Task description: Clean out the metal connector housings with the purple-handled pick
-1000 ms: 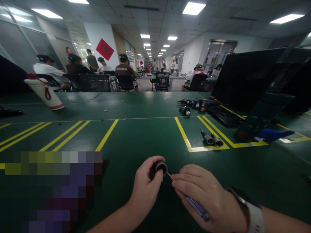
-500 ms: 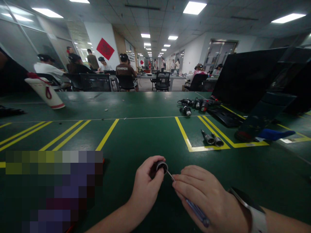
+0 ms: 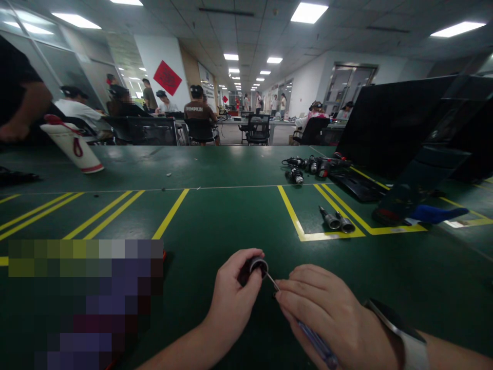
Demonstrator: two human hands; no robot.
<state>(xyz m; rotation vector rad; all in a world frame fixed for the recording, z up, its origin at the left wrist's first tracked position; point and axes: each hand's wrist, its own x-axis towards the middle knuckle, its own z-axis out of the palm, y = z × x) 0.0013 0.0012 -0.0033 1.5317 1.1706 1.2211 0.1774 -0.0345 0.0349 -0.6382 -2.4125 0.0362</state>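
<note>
My left hand (image 3: 234,290) is closed around a small round metal part (image 3: 264,265), its hollow, ring-shaped end turned toward me. In my right hand (image 3: 327,303) is a screwdriver (image 3: 316,343) with a translucent purplish handle. Its thin shaft slants up to the left, and the tip reaches the rim or opening of the metal part; how far in it goes is hidden. Further back on the right, two similar metal parts with cup-shaped ends (image 3: 332,220) lie side by side within yellow tape lines.
The green table (image 3: 223,216) carries yellow tape markings. Dark metal tools with cables (image 3: 296,174) lie toward the back right, near a large dark bottle (image 3: 419,185) and a black screen (image 3: 400,128). A white cup (image 3: 75,146) stands at the left. A person's arm (image 3: 23,110) shows behind it.
Both my hands have shifted very slightly right and down, keeping the metal part and screwdriver together. At the far left, another person's arm has come into view.
</note>
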